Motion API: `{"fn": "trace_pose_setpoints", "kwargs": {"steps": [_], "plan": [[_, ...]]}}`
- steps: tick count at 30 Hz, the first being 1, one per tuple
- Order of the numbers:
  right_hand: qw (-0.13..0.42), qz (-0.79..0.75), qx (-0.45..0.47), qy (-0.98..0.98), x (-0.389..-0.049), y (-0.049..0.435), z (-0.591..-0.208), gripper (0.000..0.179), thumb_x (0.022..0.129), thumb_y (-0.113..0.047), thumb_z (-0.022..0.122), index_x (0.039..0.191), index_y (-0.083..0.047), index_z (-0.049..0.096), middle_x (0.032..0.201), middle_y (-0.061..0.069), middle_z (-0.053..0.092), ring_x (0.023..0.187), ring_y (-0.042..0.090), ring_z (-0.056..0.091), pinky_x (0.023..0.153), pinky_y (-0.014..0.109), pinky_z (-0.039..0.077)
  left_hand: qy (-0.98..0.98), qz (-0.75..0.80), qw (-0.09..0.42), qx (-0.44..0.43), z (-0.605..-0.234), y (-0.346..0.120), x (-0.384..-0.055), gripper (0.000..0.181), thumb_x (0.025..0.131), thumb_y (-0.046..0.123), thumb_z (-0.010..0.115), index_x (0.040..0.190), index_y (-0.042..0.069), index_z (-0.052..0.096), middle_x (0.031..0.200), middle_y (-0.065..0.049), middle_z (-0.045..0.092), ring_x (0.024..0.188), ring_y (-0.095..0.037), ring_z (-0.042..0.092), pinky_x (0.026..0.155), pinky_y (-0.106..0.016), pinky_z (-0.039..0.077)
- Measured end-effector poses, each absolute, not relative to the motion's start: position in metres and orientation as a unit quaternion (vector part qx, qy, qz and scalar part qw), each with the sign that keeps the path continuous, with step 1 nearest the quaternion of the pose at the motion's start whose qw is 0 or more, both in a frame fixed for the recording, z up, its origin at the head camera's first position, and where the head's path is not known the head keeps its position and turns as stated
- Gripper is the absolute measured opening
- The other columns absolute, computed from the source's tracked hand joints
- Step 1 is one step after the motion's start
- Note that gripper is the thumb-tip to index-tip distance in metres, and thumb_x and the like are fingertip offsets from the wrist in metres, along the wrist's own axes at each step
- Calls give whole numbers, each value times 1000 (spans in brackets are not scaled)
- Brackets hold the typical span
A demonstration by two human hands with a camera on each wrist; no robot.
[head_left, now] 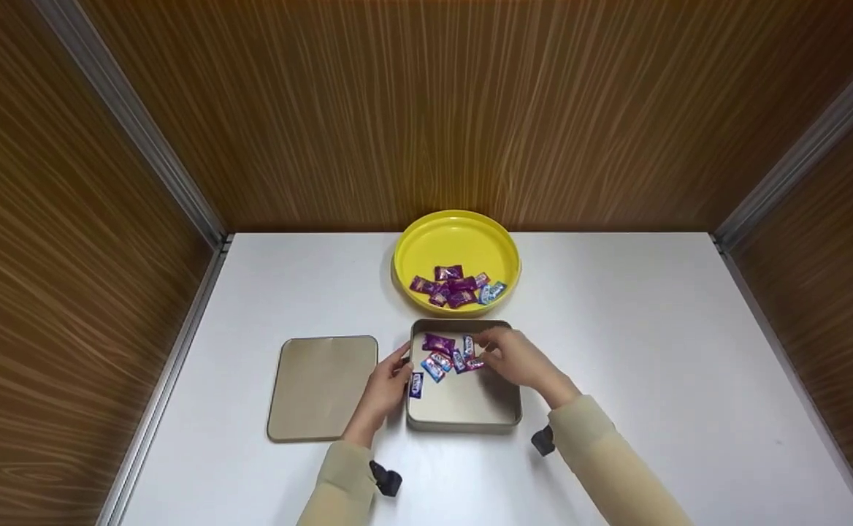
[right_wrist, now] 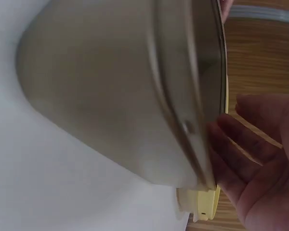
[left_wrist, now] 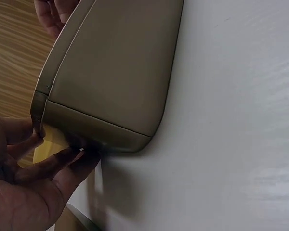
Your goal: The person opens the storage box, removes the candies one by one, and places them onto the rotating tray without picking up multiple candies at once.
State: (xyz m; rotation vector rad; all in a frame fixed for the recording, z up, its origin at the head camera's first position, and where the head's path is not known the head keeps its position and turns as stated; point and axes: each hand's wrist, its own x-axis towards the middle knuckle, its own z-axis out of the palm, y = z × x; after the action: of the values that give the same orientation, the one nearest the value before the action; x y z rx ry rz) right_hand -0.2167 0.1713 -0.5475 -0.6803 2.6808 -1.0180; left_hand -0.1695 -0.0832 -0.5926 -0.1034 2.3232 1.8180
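Note:
An open metal tin (head_left: pixel 463 409) stands on the white table with several wrapped candies (head_left: pixel 439 343) inside, mostly toward its back. My left hand (head_left: pixel 385 387) grips the tin's left side. In the left wrist view the thumb of that left hand (left_wrist: pixel 29 178) is at the rim and the fingers lie against the outside wall. My right hand (head_left: pixel 518 358) reaches over the tin's right rim, close to the candies. From the right wrist, the right hand (right_wrist: pixel 260 163) has its thumb apart from the fingers. Their tips are hidden behind the rim.
Behind the tin stands a round yellow tray (head_left: pixel 456 245) with several purple and blue wrapped candies at its front. A flat tin lid (head_left: pixel 323 387) lies left of the tin. Wood-patterned panels (head_left: pixel 463 109) enclose the white table (head_left: pixel 653 329) at the back and sides.

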Motion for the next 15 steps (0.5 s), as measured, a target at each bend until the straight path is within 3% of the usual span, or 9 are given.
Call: {"fn": "trace_pose_setpoints", "kwargs": {"steps": [6,15], "plan": [[81,-239,-325,911,-208,165,-557,24,87,1,69,111,-2,72,105,12,69,98,29,65,90,44,51,788,606,98,-32,-589,-85,-164,47,101,6,48,148,7,44,135,-25,53,122,-36,53,103,-48,41],[42,-127,-313,940,-203,159,-571,24,89,-6,69,113,-9,72,110,10,66,100,30,64,92,46,50,794,602,81,-18,-592,-87,-161,44,99,4,52,143,2,49,123,-26,60,111,-35,60,94,-43,50]]}}
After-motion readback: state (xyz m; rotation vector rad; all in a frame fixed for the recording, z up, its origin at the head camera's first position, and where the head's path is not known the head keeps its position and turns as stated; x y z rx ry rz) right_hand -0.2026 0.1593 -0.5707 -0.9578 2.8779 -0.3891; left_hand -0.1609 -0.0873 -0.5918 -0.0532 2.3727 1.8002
